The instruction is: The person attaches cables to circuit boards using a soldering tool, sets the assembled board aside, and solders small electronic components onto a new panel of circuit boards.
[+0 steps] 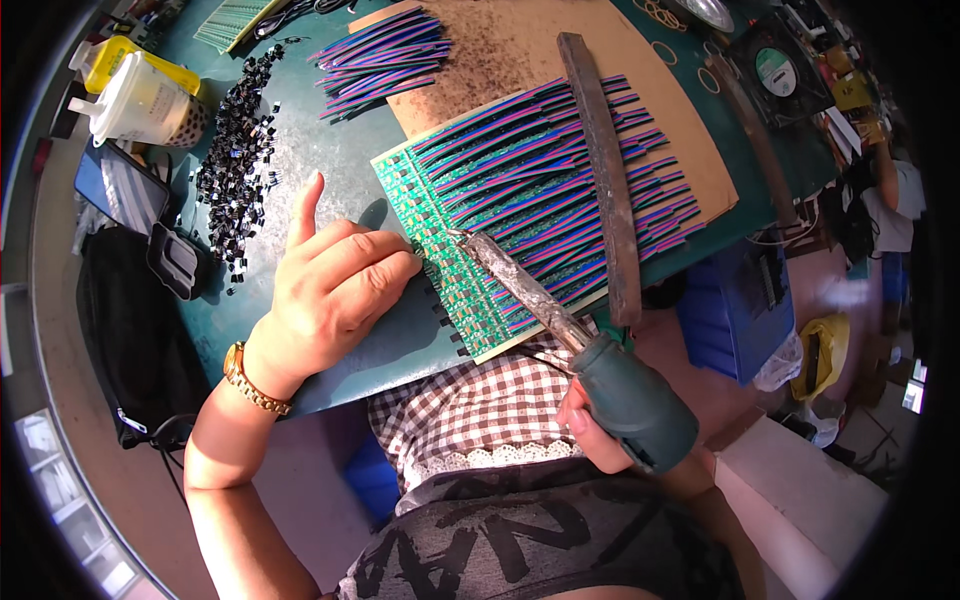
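My right hand (597,432) grips the dark green handle of a soldering iron (530,293). The iron's tip rests on or just above a green circuit board panel (470,318), near its left strip of small parts. My left hand (340,275) is closed in a pinch at the panel's left edge, thumb raised. Whatever its fingertips hold is hidden. Small black connectors (446,322) stick out along that edge, nearer to me. Rows of blue, red and black wires (540,190) run rightward from the panel, and a dark flat bar (603,170) lies across them.
Many loose black connectors (238,165) lie in a pile at the left. A wire bundle (385,60) rests at the back on brown cardboard (490,50). A lidded cup (140,105), a phone (118,185) and a small black case (177,262) stand left. A fan (778,72) is far right.
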Available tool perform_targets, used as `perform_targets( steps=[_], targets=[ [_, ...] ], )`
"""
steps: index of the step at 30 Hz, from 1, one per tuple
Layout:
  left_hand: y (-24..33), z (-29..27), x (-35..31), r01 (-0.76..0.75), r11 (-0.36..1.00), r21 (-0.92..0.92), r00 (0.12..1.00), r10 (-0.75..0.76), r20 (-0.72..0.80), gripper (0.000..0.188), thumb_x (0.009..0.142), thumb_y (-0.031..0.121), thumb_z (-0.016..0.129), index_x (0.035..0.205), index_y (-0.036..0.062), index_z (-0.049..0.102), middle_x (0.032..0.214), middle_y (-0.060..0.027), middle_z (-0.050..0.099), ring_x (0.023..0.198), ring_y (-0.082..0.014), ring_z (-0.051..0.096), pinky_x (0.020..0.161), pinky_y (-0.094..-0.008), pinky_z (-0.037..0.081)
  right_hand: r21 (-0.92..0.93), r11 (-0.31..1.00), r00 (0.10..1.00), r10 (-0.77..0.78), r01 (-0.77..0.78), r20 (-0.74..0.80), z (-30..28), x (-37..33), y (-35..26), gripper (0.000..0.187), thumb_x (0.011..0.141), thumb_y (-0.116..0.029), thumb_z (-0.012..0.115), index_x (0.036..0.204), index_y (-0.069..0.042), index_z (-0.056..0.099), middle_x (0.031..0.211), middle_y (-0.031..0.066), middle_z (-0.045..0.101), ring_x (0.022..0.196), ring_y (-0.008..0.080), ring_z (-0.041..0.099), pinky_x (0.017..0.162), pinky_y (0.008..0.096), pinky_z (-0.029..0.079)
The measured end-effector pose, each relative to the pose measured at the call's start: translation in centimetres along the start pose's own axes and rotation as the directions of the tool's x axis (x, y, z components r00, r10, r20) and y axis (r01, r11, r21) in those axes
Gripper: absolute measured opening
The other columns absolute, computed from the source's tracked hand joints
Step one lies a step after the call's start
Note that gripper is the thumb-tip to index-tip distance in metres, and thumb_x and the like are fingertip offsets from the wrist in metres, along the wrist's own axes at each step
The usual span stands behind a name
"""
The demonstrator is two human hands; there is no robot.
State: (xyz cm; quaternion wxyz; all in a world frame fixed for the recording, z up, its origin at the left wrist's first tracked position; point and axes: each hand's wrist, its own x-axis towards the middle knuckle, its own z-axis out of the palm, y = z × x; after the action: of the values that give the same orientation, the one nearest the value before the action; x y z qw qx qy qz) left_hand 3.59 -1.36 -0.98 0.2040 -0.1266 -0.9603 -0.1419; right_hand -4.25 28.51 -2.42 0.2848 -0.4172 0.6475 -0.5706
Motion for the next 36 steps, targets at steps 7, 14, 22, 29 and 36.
perform_targets(
  steps=[7,14,22,29,36],
  targets=[
    [-0.2,0.1,-0.2,0.023,0.999,-0.048,1.000,-0.023,0.002,0.024,0.068,0.005,0.073,0.091,0.0104,0.067,0.087,-0.0003,0.065,0.067,-0.0153,0.058,0.109,-0.0557,0.025,0.091,0.964,0.968,0.248,-0.249,0.025,0.9,0.4,-0.1,0.004,0.080,-0.001,0.056,0.083,-0.003,0.055,0.070,0.0047,0.056,0.063,0.0143,0.055,0.060,0.0293,0.045],
    [-0.4,0.1,-0.2,0.074,0.993,-0.090,0.997,-0.074,0.001,0.023,0.067,0.004,0.074,0.088,0.0125,0.068,0.087,0.0011,0.065,0.072,-0.0158,0.059,0.110,-0.0544,0.026,0.739,0.129,0.375,0.910,-0.661,0.177,1.5,1.7,-1.1,0.003,0.080,-0.002,0.057,0.081,-0.004,0.056,0.070,0.0052,0.058,0.063,0.0158,0.055,0.060,0.0291,0.045],
    [-0.5,0.2,-0.3,0.089,0.988,-0.127,0.996,-0.087,0.022,0.024,0.066,0.003,0.075,0.086,0.0130,0.068,0.086,0.0014,0.066,0.072,-0.0155,0.060,0.109,-0.0539,0.027,0.164,0.974,0.985,0.166,-0.157,-0.042,1.6,-0.6,1.6,0.002,0.079,-0.003,0.059,0.080,-0.003,0.057,0.070,0.0052,0.058,0.062,0.0155,0.056,0.059,0.0286,0.046],
    [-0.5,0.2,0.0,0.067,0.992,-0.104,0.998,-0.065,0.018,0.024,0.065,0.000,0.074,0.084,0.0117,0.067,0.084,0.0008,0.066,0.069,-0.0148,0.060,0.110,-0.0517,0.029,-0.078,0.995,0.997,0.062,-0.066,-0.052,2.4,-2.2,3.3,0.009,0.079,-0.003,0.059,0.088,-0.002,0.056,0.073,0.0048,0.058,0.066,0.0150,0.057,0.061,0.0277,0.046],
    [-0.1,0.1,0.2,0.053,0.996,-0.075,0.999,-0.052,0.008,0.024,0.065,-0.004,0.073,0.084,0.0090,0.067,0.083,-0.0012,0.067,0.067,-0.0154,0.061,0.110,-0.0503,0.030,-0.242,0.968,0.998,0.068,-0.069,-0.010,2.2,-3.2,3.9,0.016,0.078,-0.002,0.059,0.094,-0.002,0.057,0.077,0.0038,0.057,0.070,0.0150,0.057,0.065,0.0296,0.047]
  ],
)
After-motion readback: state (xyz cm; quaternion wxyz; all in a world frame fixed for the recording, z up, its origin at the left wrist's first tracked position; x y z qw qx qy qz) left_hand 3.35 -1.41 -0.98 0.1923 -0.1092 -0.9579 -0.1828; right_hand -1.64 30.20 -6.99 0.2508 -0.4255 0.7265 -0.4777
